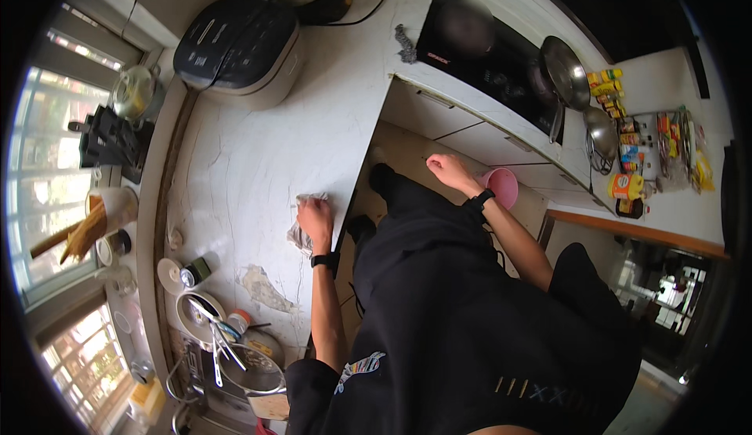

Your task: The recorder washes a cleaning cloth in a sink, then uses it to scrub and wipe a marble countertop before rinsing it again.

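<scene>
On the white marbled countertop (pixel 264 147), my left hand (pixel 315 217) presses down on a crumpled greyish cloth (pixel 301 240) close to the counter's edge. Folds of the cloth stick out above and below my fingers. My right hand (pixel 449 170) hangs in the air over the floor, its fingers curled in with nothing visible in them. Behind its wrist a pink bucket (pixel 503 188) stands on the floor by the cabinets. A worn, chipped patch (pixel 264 288) marks the counter nearer to me than the cloth.
A rice cooker (pixel 238 53) occupies the far left corner. Steel wool (pixel 405 44) lies beside the black cooktop (pixel 458 35), which holds a frying pan (pixel 565 73). Several bottles (pixel 625 187) line the right counter. A knife block (pixel 111 141) sits on the windowsill; a pot (pixel 249 370) is by the sink.
</scene>
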Demonstrator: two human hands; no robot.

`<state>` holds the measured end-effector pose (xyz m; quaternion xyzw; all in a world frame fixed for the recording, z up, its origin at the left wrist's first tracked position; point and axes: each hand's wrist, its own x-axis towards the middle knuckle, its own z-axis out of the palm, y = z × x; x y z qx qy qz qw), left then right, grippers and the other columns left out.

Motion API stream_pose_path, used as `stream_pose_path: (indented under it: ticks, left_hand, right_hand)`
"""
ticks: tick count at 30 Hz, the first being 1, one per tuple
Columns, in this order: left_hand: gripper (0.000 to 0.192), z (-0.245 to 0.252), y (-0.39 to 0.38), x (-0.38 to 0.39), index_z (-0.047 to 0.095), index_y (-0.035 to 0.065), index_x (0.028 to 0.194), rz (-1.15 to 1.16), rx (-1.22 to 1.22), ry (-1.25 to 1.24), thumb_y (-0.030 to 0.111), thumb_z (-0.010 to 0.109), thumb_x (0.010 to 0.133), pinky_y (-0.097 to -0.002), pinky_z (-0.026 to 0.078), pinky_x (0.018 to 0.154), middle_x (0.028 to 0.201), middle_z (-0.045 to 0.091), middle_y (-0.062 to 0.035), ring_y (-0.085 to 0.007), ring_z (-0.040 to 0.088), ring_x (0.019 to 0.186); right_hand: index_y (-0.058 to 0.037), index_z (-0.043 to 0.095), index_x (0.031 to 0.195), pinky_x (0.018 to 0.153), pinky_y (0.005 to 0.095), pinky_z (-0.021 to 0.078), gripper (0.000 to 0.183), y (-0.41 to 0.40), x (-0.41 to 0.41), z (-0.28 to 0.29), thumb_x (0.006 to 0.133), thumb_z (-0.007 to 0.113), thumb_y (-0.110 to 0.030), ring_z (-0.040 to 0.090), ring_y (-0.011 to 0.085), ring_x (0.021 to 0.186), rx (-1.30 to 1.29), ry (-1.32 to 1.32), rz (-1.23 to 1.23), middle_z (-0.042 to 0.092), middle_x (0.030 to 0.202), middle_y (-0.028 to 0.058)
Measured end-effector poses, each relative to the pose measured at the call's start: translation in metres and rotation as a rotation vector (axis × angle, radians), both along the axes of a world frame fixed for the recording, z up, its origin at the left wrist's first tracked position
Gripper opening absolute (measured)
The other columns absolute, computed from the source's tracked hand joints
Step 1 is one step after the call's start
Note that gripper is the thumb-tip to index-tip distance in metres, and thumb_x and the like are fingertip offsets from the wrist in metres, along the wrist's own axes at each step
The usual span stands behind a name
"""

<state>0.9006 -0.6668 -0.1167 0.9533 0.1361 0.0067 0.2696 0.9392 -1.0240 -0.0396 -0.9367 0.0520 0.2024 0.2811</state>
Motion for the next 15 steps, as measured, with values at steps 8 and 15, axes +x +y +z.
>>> stream_pose_path:
  ticks: [8,15]
  left_hand:
    - [0.026,0.089,0.027,0.024,0.056,-0.0005,0.112,0.177,-1.488,0.129,0.015,0.048,0.093,-0.0342,0.047,0.092,0.110,0.063,-0.0116,-0.0207,0.061,0.101]
    - [0.033,0.147,0.018,0.051,0.047,0.0004,0.121,0.090,-1.841,0.132,0.020,0.042,0.096,-0.0478,0.038,0.104,0.128,0.053,-0.0183,-0.0319,0.051,0.122]
  right_hand:
    - [-0.0028,0.066,0.100,0.069,0.0312,0.0505,0.025,0.018,0.043,0.030,0.092,0.057,-0.025,0.066,0.0204,0.077,0.209,-0.067,-0.007,0.069,0.085,0.0127]
    - [-0.0022,0.065,0.106,0.079,0.0321,0.0513,0.031,0.088,0.084,0.085,0.092,0.060,-0.029,0.067,0.0233,0.090,0.590,-0.127,0.233,0.070,0.096,0.0130]
